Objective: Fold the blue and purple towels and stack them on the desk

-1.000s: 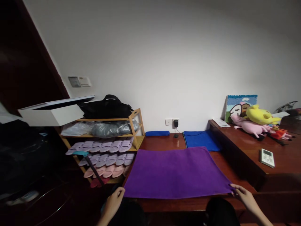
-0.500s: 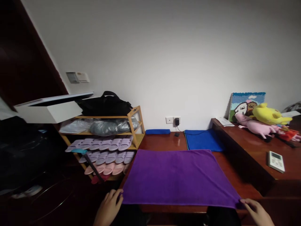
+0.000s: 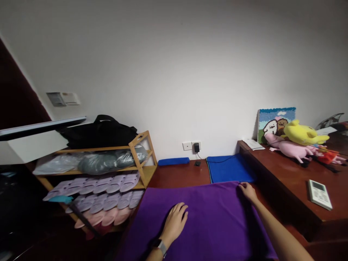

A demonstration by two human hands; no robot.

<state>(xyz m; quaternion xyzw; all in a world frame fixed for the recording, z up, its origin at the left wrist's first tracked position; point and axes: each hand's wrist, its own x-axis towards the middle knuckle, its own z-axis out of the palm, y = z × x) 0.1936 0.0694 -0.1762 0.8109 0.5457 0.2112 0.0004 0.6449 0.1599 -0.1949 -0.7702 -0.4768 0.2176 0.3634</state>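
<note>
A purple cloth (image 3: 212, 217) lies spread over the brown table (image 3: 176, 175). Over its left-middle part is my left hand (image 3: 175, 221), palm down with fingers slightly curved and nothing in them; a watch is on that wrist. My right hand (image 3: 247, 190) is at the cloth's far right corner, its fingertips pinched on the edge. Just beyond the cloth lies a folded blue cloth (image 3: 228, 168), and a rolled blue cloth (image 3: 173, 161) is near the wall.
A wooden rack (image 3: 148, 174) with slippers, wrapped items and a black bag (image 3: 106, 132) stands left. On the raised right surface (image 3: 288, 174) are plush toys (image 3: 301, 136), a picture and a white device (image 3: 320, 194). A plug (image 3: 196, 147) with a cable sits in the wall.
My left hand has left the near left corner and moved in over the cloth. My right hand has gone from the near right corner to the far right one. The view has shifted.
</note>
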